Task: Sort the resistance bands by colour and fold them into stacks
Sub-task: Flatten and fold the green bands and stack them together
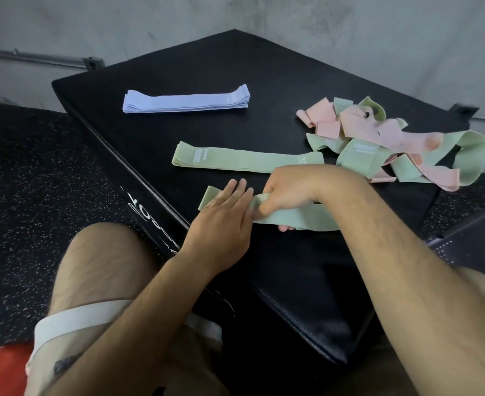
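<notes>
Two bare hands are working at the near edge of a black box (pixel 235 67), seen from above. The held green band (pixel 301 218) is lying across the middle of the view, its centre hidden under both hands and its 3 o'clock end disappearing beneath the right forearm.

The left hand (pixel 224 212) is pressing flat on the band's 9 o'clock end, fingers straight and close together. The right hand (pixel 287 192) is curling round the band and pinching it; most of its fingertips are hidden, with one tip peeking out below the band's lower edge.

At 12 o'clock from the hands, a flat green band (pixel 235 160) is lying lengthwise. It is showing a printed "30", partly covered by the right wrist, and a pale label too small to read. At 11 o'clock a lilac stack (pixel 187 101) of folded bands is sitting neatly, well apart from the rest. At 2 o'clock a tangled pile (pixel 392 141) of pink and green bands is lying loose; one green band there is carrying a label that is too blurred to read.

White lettering is running down the side of the box at 8 o'clock, partly cut off by the left arm and unreadable. At 7 o'clock a white band (pixel 84 312) is wrapping round a bare leg.
</notes>
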